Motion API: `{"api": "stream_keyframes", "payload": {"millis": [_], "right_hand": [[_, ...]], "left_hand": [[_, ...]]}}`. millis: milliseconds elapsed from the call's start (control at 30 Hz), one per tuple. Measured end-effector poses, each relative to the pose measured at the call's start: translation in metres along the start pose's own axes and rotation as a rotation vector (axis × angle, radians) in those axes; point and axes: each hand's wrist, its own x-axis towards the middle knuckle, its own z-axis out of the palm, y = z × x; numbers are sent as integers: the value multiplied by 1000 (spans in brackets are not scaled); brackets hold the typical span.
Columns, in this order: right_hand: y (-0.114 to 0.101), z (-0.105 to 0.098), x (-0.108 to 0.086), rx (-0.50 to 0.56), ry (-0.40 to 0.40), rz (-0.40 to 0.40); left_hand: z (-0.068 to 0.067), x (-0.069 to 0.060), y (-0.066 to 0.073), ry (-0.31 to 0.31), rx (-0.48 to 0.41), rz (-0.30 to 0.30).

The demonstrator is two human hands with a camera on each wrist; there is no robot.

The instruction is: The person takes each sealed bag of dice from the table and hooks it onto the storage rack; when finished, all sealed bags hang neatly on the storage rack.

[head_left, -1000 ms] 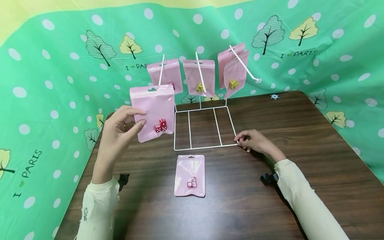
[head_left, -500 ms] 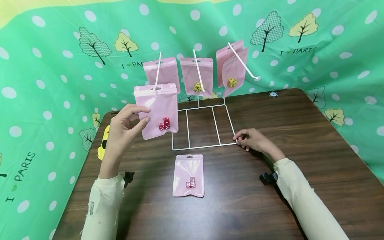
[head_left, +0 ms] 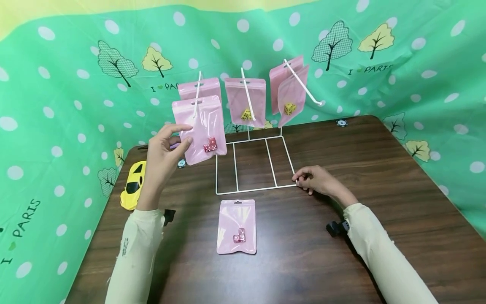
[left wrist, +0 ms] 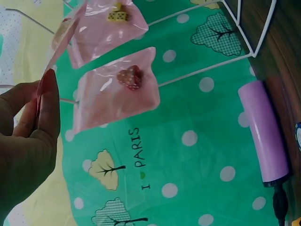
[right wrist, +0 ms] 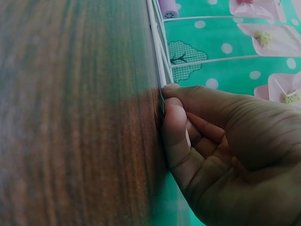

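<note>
My left hand (head_left: 165, 156) pinches a pink zip bag of red dice (head_left: 199, 131) by its side edge, between thumb and fingers. The bag is upright at the left hook (head_left: 199, 84) of a white wire display rack (head_left: 255, 188). The hook's front end shows before the bag at its hanging slot; I cannot tell for sure whether it passes through. Behind hangs another pink bag (left wrist: 115, 101) with red dice. My right hand (head_left: 317, 180) pinches the front right corner of the rack's base. A further pink bag (head_left: 237, 215) with dice lies flat on the table.
Pink bags with yellow dice hang on the middle hook (head_left: 246, 90) and right hook (head_left: 301, 80). At the table's left are a yellow toy car (head_left: 133, 185) and a purple cylinder (left wrist: 264, 132). A poker chip (head_left: 341, 123) lies at the back right.
My left hand has carried the held bag to the right and slightly upward, to the left hook's end. The right hand keeps its place on the rack's corner.
</note>
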Motion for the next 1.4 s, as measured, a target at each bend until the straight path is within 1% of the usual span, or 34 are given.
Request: {"api": "stream_keyframes", "payload": {"millis": [133,267,333,400,500,567,667,733,767,833,867,933,1000,1033,1100,1133,1233,1400], "right_hand": [[-2,3,0,-13,14,-6],[-4,6,1,-7,10,-4],[-5,8,1,-5,3,-4],[-6,9,2,-4,-3,-6],[-8,8,3,-10,-7,-18],[-8,7,3,-10,-5,-21],[-6,5,3,-14,-6,-23],[-5,5,3,-13,-10,-16],[-4,5,3,-18,-11,-19],[-4,4,3,-23,-12,-20],[-3,4,2,-24,-11,-19],[-2,3,2,-31,-7,-23],[-2,2,1,-27,-7,-22],[-2,1,2,-26,-8,-20],[-1,1,2,-27,-10,-17],[-1,1,2,-25,-12,-15],[1,1,3,-27,-16,-10],[3,2,4,-37,-14,-11]], "left_hand": [[1,11,-5,29,40,-19],[3,20,-10,54,52,-35],[3,20,-12,68,48,-49],[2,18,-14,87,46,-64],[-2,9,-14,118,40,-87],[-8,1,-15,133,38,-98],[-21,-13,-17,158,34,-118],[-32,-24,-18,182,49,-136],[-38,-30,-19,195,65,-153],[-49,-43,-21,225,130,-201],[-54,-50,-21,235,165,-229],[-59,-63,-22,241,199,-300],[-59,-77,-23,220,202,-357],[-57,-85,-24,197,200,-384],[-50,-99,-23,134,189,-428],[-45,-105,-22,97,200,-444],[-28,-120,-17,8,242,-462],[1,-137,-11,-86,270,-457]]}}
